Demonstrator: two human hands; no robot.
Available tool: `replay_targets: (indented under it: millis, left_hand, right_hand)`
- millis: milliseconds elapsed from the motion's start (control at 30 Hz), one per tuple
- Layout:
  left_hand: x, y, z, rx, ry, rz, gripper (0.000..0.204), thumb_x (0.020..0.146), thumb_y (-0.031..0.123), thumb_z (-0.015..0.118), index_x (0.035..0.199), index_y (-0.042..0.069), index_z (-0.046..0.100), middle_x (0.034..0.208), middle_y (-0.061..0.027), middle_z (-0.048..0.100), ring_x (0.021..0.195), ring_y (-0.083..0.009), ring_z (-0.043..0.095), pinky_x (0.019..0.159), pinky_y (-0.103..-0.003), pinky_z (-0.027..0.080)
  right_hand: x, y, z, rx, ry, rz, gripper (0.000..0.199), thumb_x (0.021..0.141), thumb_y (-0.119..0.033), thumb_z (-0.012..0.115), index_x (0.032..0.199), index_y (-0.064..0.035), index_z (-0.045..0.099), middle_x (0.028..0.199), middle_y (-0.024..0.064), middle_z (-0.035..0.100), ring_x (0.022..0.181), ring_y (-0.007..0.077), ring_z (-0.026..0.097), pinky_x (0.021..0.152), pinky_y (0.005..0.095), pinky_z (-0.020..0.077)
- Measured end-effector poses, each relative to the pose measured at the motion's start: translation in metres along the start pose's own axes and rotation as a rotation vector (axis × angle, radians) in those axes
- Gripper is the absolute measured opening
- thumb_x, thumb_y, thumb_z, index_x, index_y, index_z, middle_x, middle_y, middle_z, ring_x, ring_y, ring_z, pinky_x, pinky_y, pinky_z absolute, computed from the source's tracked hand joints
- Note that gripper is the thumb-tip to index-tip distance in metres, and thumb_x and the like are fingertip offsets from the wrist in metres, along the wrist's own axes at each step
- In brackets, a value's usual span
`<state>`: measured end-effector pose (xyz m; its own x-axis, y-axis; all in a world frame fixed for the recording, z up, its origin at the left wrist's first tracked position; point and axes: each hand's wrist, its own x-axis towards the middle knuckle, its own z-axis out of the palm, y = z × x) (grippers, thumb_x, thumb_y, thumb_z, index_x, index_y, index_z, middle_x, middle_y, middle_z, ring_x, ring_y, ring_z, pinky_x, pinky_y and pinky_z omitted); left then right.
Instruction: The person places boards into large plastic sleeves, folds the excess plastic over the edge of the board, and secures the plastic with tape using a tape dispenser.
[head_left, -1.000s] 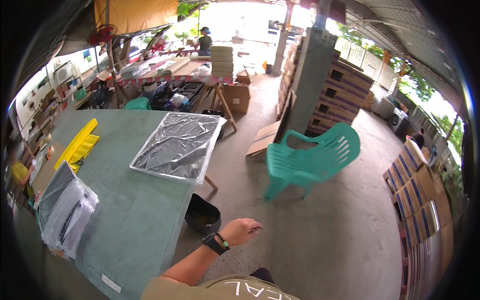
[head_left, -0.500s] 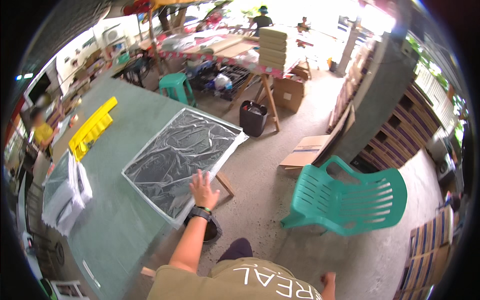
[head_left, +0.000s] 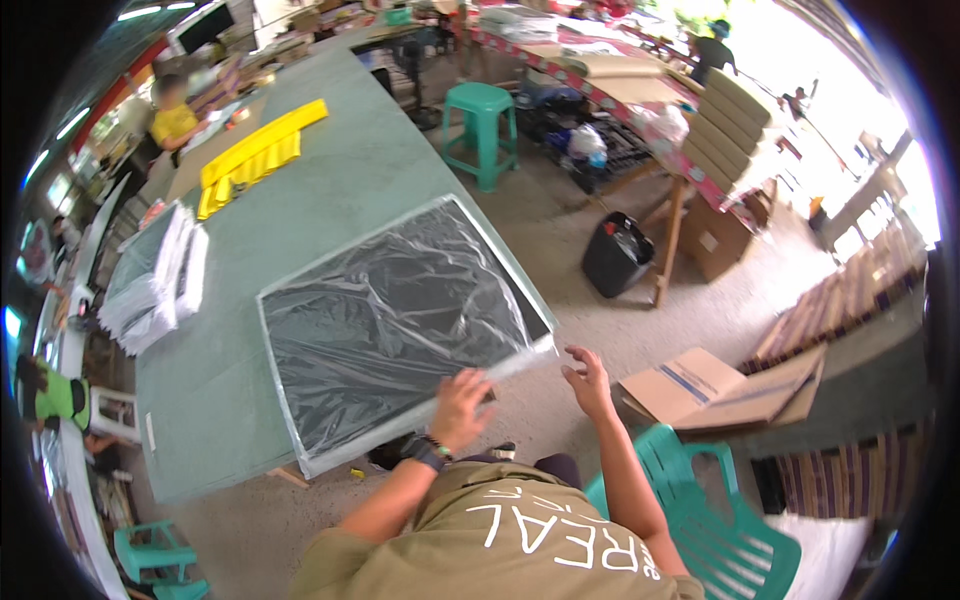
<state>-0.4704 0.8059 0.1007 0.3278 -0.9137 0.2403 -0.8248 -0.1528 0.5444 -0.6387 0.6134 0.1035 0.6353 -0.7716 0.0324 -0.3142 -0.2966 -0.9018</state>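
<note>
A large flat black rectangular panel (head_left: 390,300), covered with wrinkled clear plastic and edged in white, lies at the edge of the green tabletop (head_left: 330,165). My left hand (head_left: 462,408), with a dark watch on its wrist, rests on the panel's near edge, its fingers laid over the plastic. Just off the panel's right corner is my right hand (head_left: 588,382), its fingers apart and slightly bent, with nothing seen in it. A gap shows between this hand and the corner.
On the table lie a stack of white plastic-wrapped sheets (head_left: 155,275) and a yellow folded piece (head_left: 262,155). Around me stand a green stool (head_left: 480,130), a black bin (head_left: 618,255), flattened cardboard (head_left: 690,385) and a green chair (head_left: 715,515). A person in yellow (head_left: 175,125) is across the table.
My view has swung left. The right hand has come up from my side to the panel's right corner. My left hand remains at the panel's near edge, its fingers closer together.
</note>
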Motion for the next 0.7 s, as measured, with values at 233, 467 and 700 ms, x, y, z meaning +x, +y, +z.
replay_targets:
  millis: [233, 467, 700]
  left_hand:
    - [0.112, -0.032, -0.005, 0.455, 0.441, -0.641, 0.053, 0.077, 0.035, 0.052, 0.121, 0.007, 0.040, 0.130, -0.0176, 0.030, 0.123, -0.0379, 0.022, 0.094, -0.057, 0.020]
    - [0.218, 0.042, 0.085, 0.269, 0.156, -0.396, 0.055, 0.078, 0.040, 0.050, 0.121, 0.007, 0.041, 0.132, -0.0184, 0.028, 0.122, -0.0363, 0.025, 0.095, -0.053, 0.022]
    - [0.296, -0.007, 0.079, 0.291, 0.597, -0.605, 0.059, 0.070, 0.031, 0.063, 0.119, 0.007, 0.041, 0.133, -0.0183, 0.026, 0.124, -0.0363, 0.022, 0.097, -0.050, 0.021]
  right_hand:
    - [0.104, 0.036, 0.009, -0.411, -0.336, -0.335, 0.066, 0.071, -0.029, 0.063, 0.125, -0.0034, 0.035, 0.132, 0.0201, 0.027, 0.122, 0.0354, 0.024, 0.099, 0.0420, 0.0238]
    - [0.173, 0.012, -0.040, -0.576, -1.085, -0.484, 0.065, 0.072, -0.038, 0.061, 0.124, -0.0073, 0.038, 0.130, 0.0202, 0.028, 0.122, 0.0370, 0.023, 0.099, 0.0448, 0.0232]
    - [0.261, 0.050, -0.065, -0.058, -1.559, -0.255, 0.050, 0.078, -0.031, 0.058, 0.118, -0.0041, 0.045, 0.117, 0.0194, 0.047, 0.104, 0.0279, 0.049, 0.087, 0.0357, 0.0392]
